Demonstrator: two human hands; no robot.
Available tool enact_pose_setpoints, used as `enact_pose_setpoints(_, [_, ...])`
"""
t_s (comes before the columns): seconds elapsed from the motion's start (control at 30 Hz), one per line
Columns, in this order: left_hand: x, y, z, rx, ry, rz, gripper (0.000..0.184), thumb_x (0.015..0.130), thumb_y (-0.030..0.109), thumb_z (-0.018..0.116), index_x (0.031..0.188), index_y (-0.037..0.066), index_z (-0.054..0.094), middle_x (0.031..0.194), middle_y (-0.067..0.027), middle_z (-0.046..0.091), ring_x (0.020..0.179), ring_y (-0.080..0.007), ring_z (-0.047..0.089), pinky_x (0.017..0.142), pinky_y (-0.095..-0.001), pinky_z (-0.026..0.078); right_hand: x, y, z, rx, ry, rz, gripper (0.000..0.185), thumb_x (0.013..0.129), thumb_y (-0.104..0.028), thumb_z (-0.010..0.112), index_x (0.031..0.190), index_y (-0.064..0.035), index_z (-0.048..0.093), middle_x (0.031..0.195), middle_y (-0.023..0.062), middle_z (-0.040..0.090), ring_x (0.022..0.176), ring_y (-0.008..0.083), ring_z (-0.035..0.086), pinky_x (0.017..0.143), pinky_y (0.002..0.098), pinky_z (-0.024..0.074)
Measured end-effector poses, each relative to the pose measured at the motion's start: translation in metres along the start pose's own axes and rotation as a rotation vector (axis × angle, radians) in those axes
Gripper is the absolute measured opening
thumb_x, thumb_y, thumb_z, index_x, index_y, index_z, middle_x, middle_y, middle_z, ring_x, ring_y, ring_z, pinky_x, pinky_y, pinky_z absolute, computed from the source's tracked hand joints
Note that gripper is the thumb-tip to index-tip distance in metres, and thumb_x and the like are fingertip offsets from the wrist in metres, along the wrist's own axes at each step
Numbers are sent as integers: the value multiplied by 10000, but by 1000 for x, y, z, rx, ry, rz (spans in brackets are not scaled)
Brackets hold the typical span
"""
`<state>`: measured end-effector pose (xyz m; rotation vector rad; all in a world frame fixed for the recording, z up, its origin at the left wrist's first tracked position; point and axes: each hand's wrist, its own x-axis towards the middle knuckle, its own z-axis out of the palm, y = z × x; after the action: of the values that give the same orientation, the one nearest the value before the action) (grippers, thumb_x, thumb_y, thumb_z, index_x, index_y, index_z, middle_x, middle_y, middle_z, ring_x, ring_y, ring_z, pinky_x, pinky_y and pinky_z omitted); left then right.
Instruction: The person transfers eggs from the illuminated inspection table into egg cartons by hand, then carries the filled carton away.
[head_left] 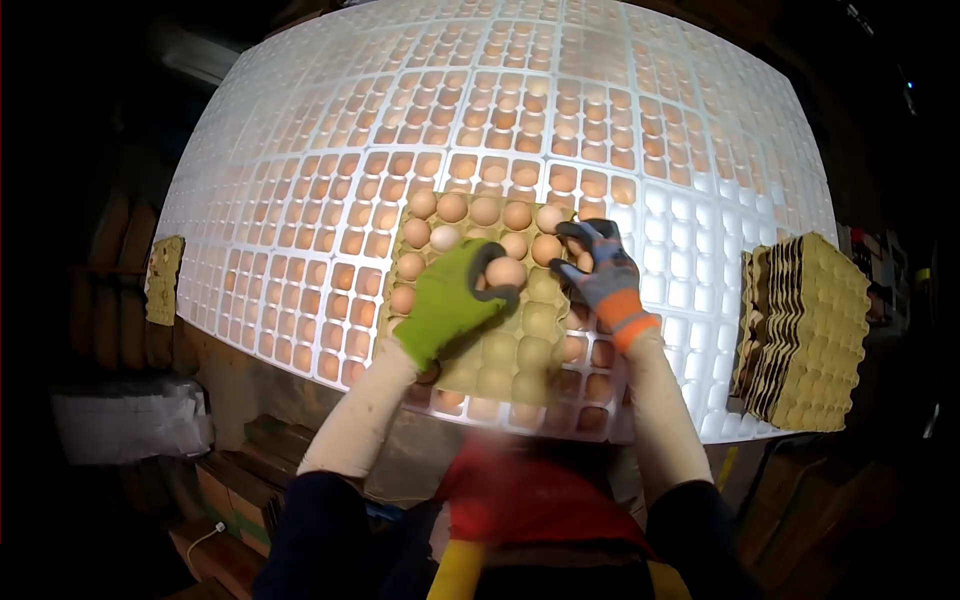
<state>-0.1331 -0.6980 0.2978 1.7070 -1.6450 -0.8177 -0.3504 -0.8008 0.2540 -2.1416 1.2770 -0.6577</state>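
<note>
My left hand (pixel 455 300), in a green glove with dark fingertips, is closed around a brown egg (pixel 505 272) over a pulp egg tray (pixel 488 368). Eggs fill the tray's far rows and left side, among them a paler egg (pixel 444 237); its near right cups hold none. At the tray's right edge, my right hand (pixel 597 258), gloved in grey and orange, has its fingers curled around an egg (pixel 577 245). Part of that egg is hidden by the fingers. Beneath the pulp tray lie white plastic egg trays (pixel 384 258) with eggs in their cups.
White trays of eggs spread far back and to the left. Near the right are white trays (pixel 672 262) with bare cups. A tall stack of pulp trays (pixel 808 335) stands at the right edge, another pulp tray (pixel 164 280) at the left. Cardboard boxes (pixel 235 500) sit low left.
</note>
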Motion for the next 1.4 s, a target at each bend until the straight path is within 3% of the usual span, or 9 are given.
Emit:
enact_pose_setpoints(0.13, [1, 6, -15, -1144, 141, -376, 548, 909, 116, 618, 1434, 80, 466, 1108, -44, 623, 843, -144, 568, 725, -276, 514, 21, -37, 10, -559, -250, 53, 495, 860, -376, 764, 1312, -248, 609, 1414, 103, 471, 1128, 311, 628, 842, 427, 555])
enact_pose_setpoints(0.3, [54, -33, 2, -323, 18, -12, 359, 912, 173, 671, 1266, 121, 643, 1240, -72, 616, 923, -274, 631, 779, -367, 532, -44, -6, -22, 491, -7, 283, 478, 839, -381, 809, 1245, -158, 687, 1204, 119, 663, 1057, 311, 654, 870, 433, 548])
enact_pose_setpoints(0.4, [52, -32, 21, -1204, -105, -192, 322, 850, 99, 688, 1165, 163, 708, 1182, -88, 607, 998, -352, 618, 835, -424, 511, -129, 37, -20, 564, 82, 271, 488, 805, -245, 871, 1238, -100, 698, 1160, 96, 695, 1032, 263, 670, 887, 369, 550])
enact_pose_setpoints(0.47, [57, -20, 28, 674, 26, 187, 355, 821, 73, 672, 1155, 187, 709, 1153, -83, 591, 1019, -325, 613, 854, -419, 501, -169, 54, -51, 599, 161, 518, 516, 771, -199, 897, 1230, -76, 696, 1141, 116, 683, 1013, 253, 677, 865, 381, 565])
enact_pose_setpoints(0.73, [9, 55, 49, 652, 221, 245, 472, 733, 113, 825, 1188, 170, 710, 1269, -101, 621, 1143, -313, 631, 885, -407, 536, -199, 144, -87, -305, 66, 474, 455, 808, -202, 834, 1226, -88, 693, 1108, 110, 683, 1009, 270, 688, 863, 357, 565])
enact_pose_setpoints(0.83, [-30, 102, 91, 511, 27, 180, 555, 670, 174, 873, 1203, 179, 716, 1325, -139, 601, 1140, -342, 634, 910, -402, 543, -168, 155, -89, 179, 377, 7, 405, 846, -129, 771, 1243, -122, 692, 1174, 117, 700, 1069, 274, 687, 920, 353, 554])
enact_pose_setpoints(1.1, [-104, 111, 249, 463, -292, 222, 385, 772, 175, 752, 1152, 202, 701, 1119, -101, 584, 1007, -300, 596, 703, -422, 523, -186, 151, -88, 711, 163, 362, 223, 916, -124, 734, 1123, -46, 697, 1062, 80, 692, 1031, 159, 640, 884, 317, 519])
enact_pose_setpoints(1.27, [-107, 119, 254, 192, -89, 40, 521, 744, 81, 768, 1250, 165, 675, 1178, -61, 620, 964, -249, 667, 744, -374, 558, -225, 166, -62, -49, 75, -163, 215, 877, -68, 692, 1090, -84, 714, 1040, 102, 693, 995, 245, 666, 851, 322, 528])
enact_pose_setpoints(1.4, [-103, 139, 275, -153, -86, -1, 525, 818, 49, 750, 1322, 125, 626, 1202, -84, 654, 775, -217, 662, 698, -293, 552, -218, 164, -93, 955, 235, 248, 200, 995, -92, 600, 1145, 22, 668, 1152, 85, 672, 1051, 180, 644, 923, 304, 524])
